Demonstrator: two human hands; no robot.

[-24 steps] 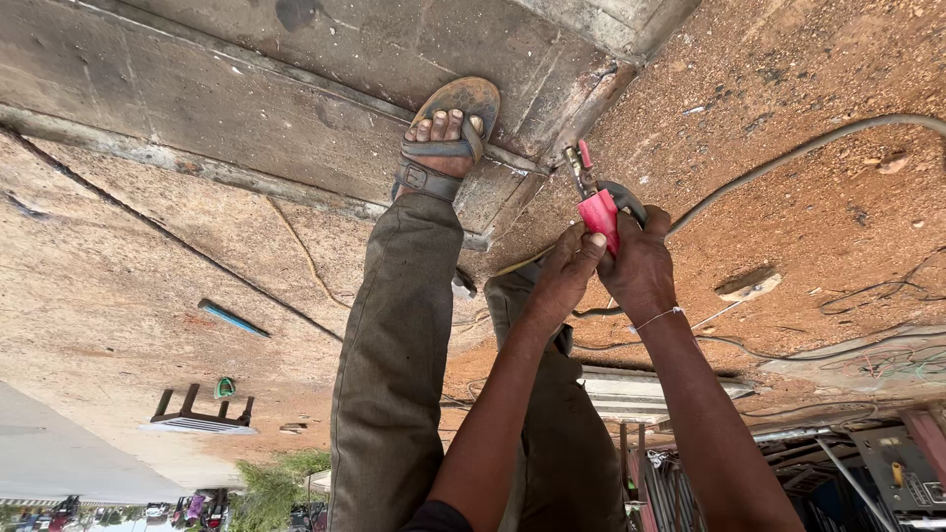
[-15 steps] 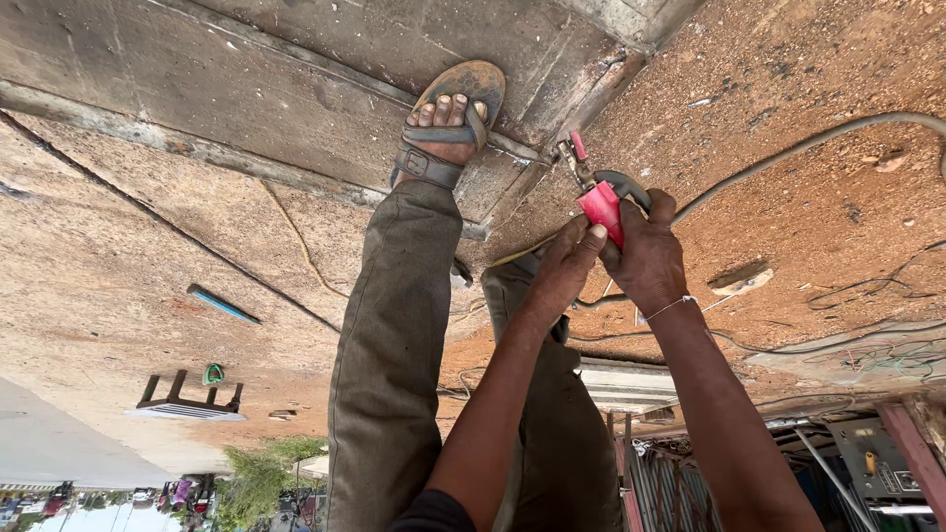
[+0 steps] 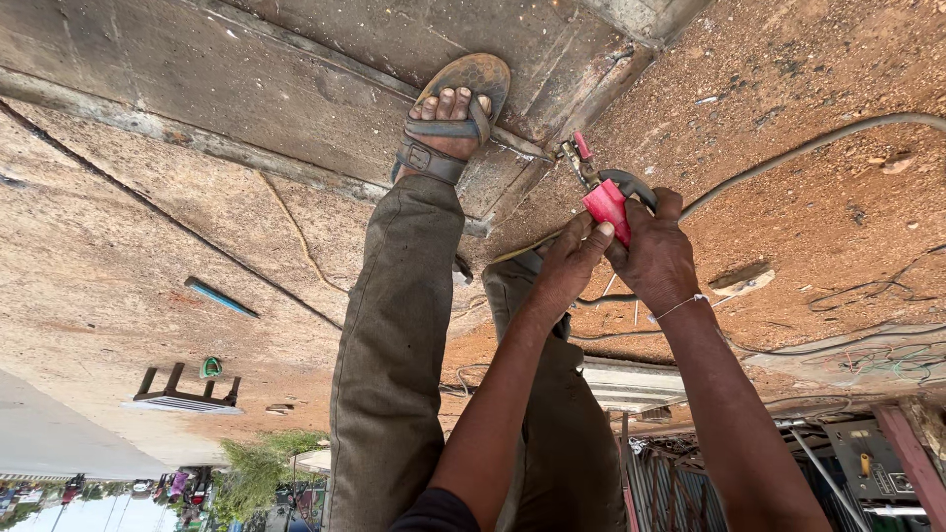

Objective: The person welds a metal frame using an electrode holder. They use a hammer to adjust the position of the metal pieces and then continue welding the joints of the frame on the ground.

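A red-handled metal clamp [image 3: 603, 202] with a grey cable [image 3: 788, 158] running from it sits at the edge of a rusty steel sheet [image 3: 246, 79]. My right hand [image 3: 655, 256] is wrapped around the clamp's handle. Beside it, the fingertips of my left hand [image 3: 567, 261] press on the red handle. The clamp's jaws [image 3: 574, 153] reach toward the sheet's corner. My sandalled foot [image 3: 455, 113] stands on the sheet just left of the clamp.
The ground is reddish dirt [image 3: 808, 69] with loose wires [image 3: 867, 291] and a small blue strip [image 3: 219, 298]. A metal stand [image 3: 182, 389] lies at the left. Framing and a grey box [image 3: 867, 463] sit at the lower right.
The view has shifted slightly. Both hands stay on the red clamp at the sheet's edge, with my foot unmoved.
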